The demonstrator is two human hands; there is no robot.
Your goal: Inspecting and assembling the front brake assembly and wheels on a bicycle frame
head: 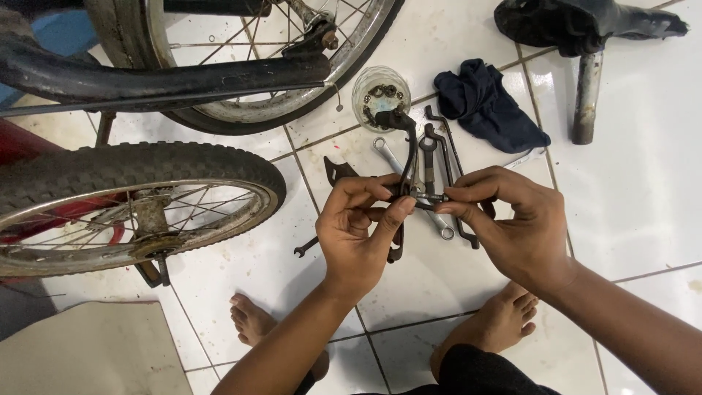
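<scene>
Our left hand (358, 227) grips the curved brake arm (406, 157), long axis upright; right hand (512, 219) pinches its sideways bolt (431, 197) above floor wrenches (439, 157).

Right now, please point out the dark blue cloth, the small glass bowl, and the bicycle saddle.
dark blue cloth (488, 106), head view, middle of the folds.
small glass bowl (369, 82), head view, left rim.
bicycle saddle (570, 22), head view, black top.

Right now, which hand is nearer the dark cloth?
Right. The right hand sits just below the dark cloth; the left hand is farther off, down to its left.
</scene>
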